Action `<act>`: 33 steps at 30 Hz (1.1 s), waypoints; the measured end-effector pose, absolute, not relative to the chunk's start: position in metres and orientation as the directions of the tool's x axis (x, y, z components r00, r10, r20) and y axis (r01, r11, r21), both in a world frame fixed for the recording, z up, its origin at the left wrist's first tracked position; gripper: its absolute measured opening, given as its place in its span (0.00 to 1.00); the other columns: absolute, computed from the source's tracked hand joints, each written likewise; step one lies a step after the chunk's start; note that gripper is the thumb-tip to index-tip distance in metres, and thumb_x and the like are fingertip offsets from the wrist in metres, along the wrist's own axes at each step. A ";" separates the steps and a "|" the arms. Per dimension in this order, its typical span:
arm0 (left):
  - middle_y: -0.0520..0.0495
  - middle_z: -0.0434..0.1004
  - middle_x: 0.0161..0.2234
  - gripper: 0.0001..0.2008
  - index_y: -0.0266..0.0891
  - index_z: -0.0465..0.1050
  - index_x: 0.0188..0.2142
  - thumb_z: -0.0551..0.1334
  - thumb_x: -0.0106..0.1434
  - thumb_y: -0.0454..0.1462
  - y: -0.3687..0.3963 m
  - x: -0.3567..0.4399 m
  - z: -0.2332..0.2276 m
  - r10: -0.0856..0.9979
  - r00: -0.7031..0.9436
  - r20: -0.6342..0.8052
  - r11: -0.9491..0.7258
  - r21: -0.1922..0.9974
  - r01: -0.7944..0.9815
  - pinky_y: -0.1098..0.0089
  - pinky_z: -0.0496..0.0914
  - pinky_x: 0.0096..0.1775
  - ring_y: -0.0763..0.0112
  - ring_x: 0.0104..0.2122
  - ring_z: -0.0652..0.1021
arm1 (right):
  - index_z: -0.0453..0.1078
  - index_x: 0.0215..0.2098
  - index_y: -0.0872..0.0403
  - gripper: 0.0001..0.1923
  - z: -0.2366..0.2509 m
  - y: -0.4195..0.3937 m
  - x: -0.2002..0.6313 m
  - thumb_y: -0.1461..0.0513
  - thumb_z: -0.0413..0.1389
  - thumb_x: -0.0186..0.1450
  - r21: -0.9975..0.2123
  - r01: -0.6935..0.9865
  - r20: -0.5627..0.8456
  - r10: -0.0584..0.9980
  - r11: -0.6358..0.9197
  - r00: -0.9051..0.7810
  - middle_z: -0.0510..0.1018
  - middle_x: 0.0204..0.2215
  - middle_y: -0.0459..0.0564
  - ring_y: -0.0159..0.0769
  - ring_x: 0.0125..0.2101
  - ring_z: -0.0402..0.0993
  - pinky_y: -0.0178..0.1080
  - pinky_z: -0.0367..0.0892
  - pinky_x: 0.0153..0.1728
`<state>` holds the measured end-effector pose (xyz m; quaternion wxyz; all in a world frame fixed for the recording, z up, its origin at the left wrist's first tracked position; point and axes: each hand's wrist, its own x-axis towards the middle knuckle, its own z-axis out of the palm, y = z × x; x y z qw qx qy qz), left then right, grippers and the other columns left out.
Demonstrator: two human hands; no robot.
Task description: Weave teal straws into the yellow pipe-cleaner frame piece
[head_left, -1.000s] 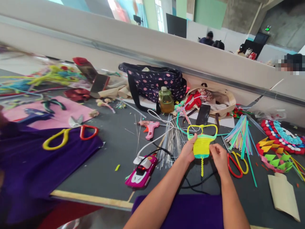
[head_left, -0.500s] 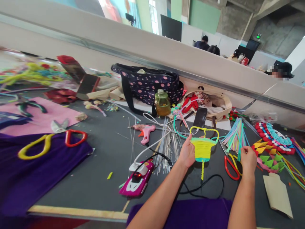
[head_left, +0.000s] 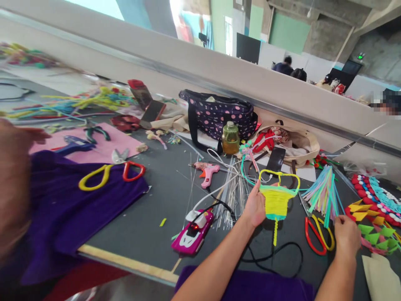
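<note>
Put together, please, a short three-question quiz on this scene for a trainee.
1. Multiple choice: what does the person's left hand hold?
A) Green-handled pliers
B) A yellow-and-turquoise wrapped craft piece
C) A black smartphone

2. True or false: the pink hot-glue gun lies on the dark tabletop.

3. Count: how many pairs of scissors with one red and one yellow handle are in view?

Key:
1. B.
2. True.
3. Two: one pair of scissors with its handles over the purple cloth, and another pair near the right hand.
</note>
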<state>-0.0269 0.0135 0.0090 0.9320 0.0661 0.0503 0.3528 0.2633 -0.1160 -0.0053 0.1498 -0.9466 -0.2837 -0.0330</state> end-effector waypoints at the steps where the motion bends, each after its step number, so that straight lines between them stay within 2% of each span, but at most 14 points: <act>1: 0.31 0.73 0.52 0.32 0.29 0.63 0.59 0.50 0.66 0.51 0.013 -0.027 0.009 0.665 0.745 -0.049 0.742 0.158 -0.652 0.51 0.61 0.55 0.48 0.51 0.74 | 0.76 0.37 0.53 0.16 -0.002 -0.119 0.263 0.54 0.50 0.62 -0.328 0.551 0.201 0.514 -0.767 0.834 0.79 0.31 0.58 0.49 0.33 0.75 0.42 0.62 0.29; 3: 0.31 0.73 0.52 0.32 0.29 0.62 0.59 0.50 0.66 0.51 0.013 -0.026 0.009 0.663 0.747 -0.057 0.744 0.161 -0.648 0.51 0.61 0.55 0.48 0.51 0.74 | 0.75 0.35 0.54 0.16 0.002 -0.121 0.259 0.52 0.53 0.60 -0.533 0.561 0.307 0.473 -0.633 0.826 0.79 0.26 0.54 0.45 0.30 0.75 0.40 0.63 0.29; 5: 0.30 0.73 0.52 0.32 0.29 0.61 0.60 0.50 0.66 0.51 0.013 -0.026 0.009 0.661 0.747 -0.068 0.745 0.172 -0.644 0.51 0.62 0.54 0.48 0.51 0.74 | 0.74 0.37 0.56 0.20 0.004 -0.118 0.253 0.49 0.54 0.59 -0.762 0.512 0.331 0.441 -0.396 0.834 0.78 0.24 0.52 0.40 0.26 0.74 0.37 0.64 0.27; 6: 0.30 0.73 0.52 0.32 0.29 0.61 0.60 0.50 0.66 0.51 0.013 -0.026 0.009 0.660 0.748 -0.075 0.746 0.180 -0.641 0.51 0.62 0.54 0.48 0.51 0.74 | 0.74 0.38 0.57 0.22 0.004 -0.116 0.251 0.47 0.54 0.58 -0.828 0.472 0.320 0.437 -0.303 0.841 0.78 0.23 0.51 0.37 0.22 0.71 0.36 0.63 0.24; 8: 0.30 0.73 0.52 0.32 0.29 0.61 0.60 0.50 0.66 0.51 0.013 -0.026 0.009 0.660 0.746 -0.093 0.746 0.195 -0.636 0.51 0.63 0.54 0.48 0.50 0.75 | 0.73 0.38 0.58 0.26 0.001 -0.109 0.248 0.45 0.56 0.56 -0.886 0.419 0.294 0.458 -0.198 0.839 0.77 0.21 0.50 0.34 0.18 0.69 0.35 0.63 0.21; 12: 0.31 0.74 0.51 0.31 0.30 0.62 0.59 0.50 0.66 0.51 0.012 -0.026 0.010 0.658 0.746 -0.105 0.747 0.219 -0.628 0.52 0.63 0.54 0.48 0.50 0.75 | 0.74 0.38 0.59 0.29 -0.009 -0.098 0.250 0.42 0.54 0.56 -0.844 0.486 0.366 0.418 -0.228 0.832 0.78 0.21 0.52 0.38 0.22 0.73 0.37 0.67 0.26; 16: 0.31 0.74 0.51 0.31 0.30 0.62 0.59 0.50 0.66 0.50 0.011 -0.025 0.011 0.656 0.750 -0.090 0.746 0.229 -0.625 0.51 0.63 0.54 0.49 0.50 0.75 | 0.75 0.39 0.60 0.30 -0.017 -0.089 0.253 0.42 0.50 0.59 -0.786 0.547 0.386 0.464 -0.288 0.798 0.80 0.24 0.55 0.41 0.26 0.75 0.38 0.67 0.29; 20: 0.32 0.73 0.52 0.30 0.31 0.62 0.59 0.50 0.66 0.50 0.010 -0.026 0.012 0.659 0.743 -0.116 0.746 0.228 -0.626 0.51 0.62 0.55 0.49 0.51 0.74 | 0.76 0.40 0.61 0.29 -0.016 -0.073 0.257 0.46 0.49 0.61 -0.690 0.595 0.377 0.498 -0.412 0.781 0.80 0.27 0.59 0.44 0.29 0.75 0.39 0.66 0.32; 24: 0.32 0.73 0.52 0.30 0.32 0.61 0.60 0.51 0.66 0.50 0.010 -0.026 0.014 0.665 0.737 -0.120 0.741 0.235 -0.629 0.51 0.62 0.54 0.49 0.50 0.75 | 0.75 0.42 0.63 0.27 -0.006 -0.052 0.263 0.49 0.49 0.61 -0.643 0.595 0.347 0.509 -0.482 0.788 0.80 0.33 0.63 0.46 0.33 0.75 0.40 0.65 0.35; 28: 0.31 0.73 0.52 0.30 0.31 0.60 0.60 0.51 0.66 0.49 0.011 -0.027 0.014 0.670 0.733 -0.116 0.737 0.224 -0.638 0.51 0.63 0.54 0.49 0.50 0.75 | 0.71 0.48 0.66 0.29 0.008 -0.041 0.260 0.52 0.49 0.60 -0.591 0.604 0.330 0.524 -0.535 0.785 0.79 0.36 0.66 0.48 0.36 0.74 0.42 0.63 0.38; 31: 0.31 0.73 0.52 0.30 0.31 0.61 0.60 0.51 0.66 0.49 0.012 -0.029 0.012 0.678 0.729 -0.096 0.730 0.206 -0.651 0.51 0.63 0.54 0.49 0.50 0.75 | 0.74 0.44 0.61 0.24 0.031 -0.050 0.236 0.52 0.48 0.61 -0.566 0.653 0.318 0.597 -0.503 0.737 0.79 0.33 0.60 0.45 0.34 0.74 0.41 0.64 0.36; 32: 0.31 0.73 0.52 0.30 0.31 0.61 0.60 0.51 0.66 0.49 0.012 -0.029 0.012 0.679 0.729 -0.090 0.729 0.200 -0.655 0.51 0.63 0.54 0.49 0.50 0.75 | 0.75 0.43 0.58 0.23 0.043 -0.056 0.223 0.52 0.48 0.62 -0.558 0.685 0.315 0.645 -0.467 0.696 0.79 0.32 0.58 0.44 0.33 0.74 0.40 0.64 0.36; 33: 0.31 0.73 0.52 0.30 0.31 0.61 0.60 0.51 0.66 0.49 0.012 -0.029 0.011 0.680 0.728 -0.090 0.729 0.197 -0.656 0.51 0.63 0.53 0.49 0.50 0.75 | 0.74 0.43 0.56 0.22 0.060 -0.063 0.207 0.51 0.48 0.63 -0.540 0.753 0.307 0.746 -0.375 0.592 0.80 0.31 0.55 0.43 0.31 0.74 0.40 0.65 0.34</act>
